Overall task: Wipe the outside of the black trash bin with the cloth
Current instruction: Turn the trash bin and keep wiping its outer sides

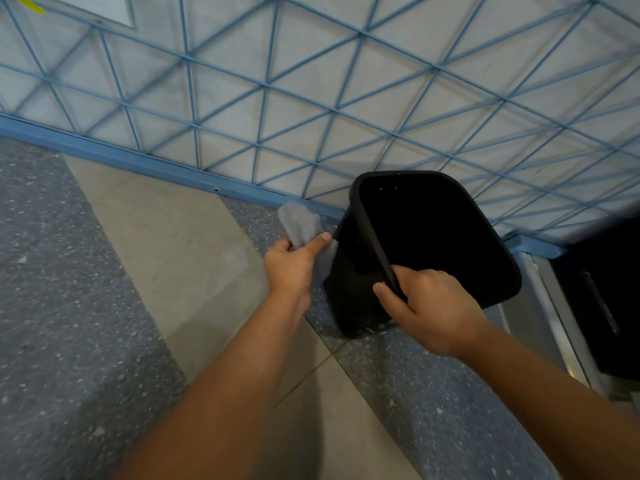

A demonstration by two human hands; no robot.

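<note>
- Head view, nearest the camera: two bare forearms extend forward from the lower edge of the frame toward the work area.
- Right hand (427, 308): closed on the near rim of the black trash bin (349, 271), thumb on the outside of the rim and fingers curled over it. This hand steadies the bin.
- Left hand (292, 265): closed around a grey cloth (300, 225), thumb extended along the fabric. One end of the cloth sticks up above the fist; the lower part lies against the bin's left outer wall.
- Bin position: on the speckled grey floor (69, 306), tilted with its open mouth turned toward the camera, just beside the blue baseboard (138, 157) of a wall covered by a blue lattice (263, 84). A dark object with a metal frame stands to the right; its identity cannot be determined.
- Bin interior: appears dark and empty; contents cannot be confirmed.
- Handling, bin (judgement): thin-walled, rigid plastic, probably light; it tips readily under one hand. The rolled rim is the soundest hold. The smooth walls are likely to slip, so keep the rim held while wiping.
- Handling, cloth (judgement): soft and limp; bunch it in the palm and press flat against the wall.
- Task state (judgement): wiping of the left outer wall is in hand; the other walls are not yet reachable without turning the bin.
</note>
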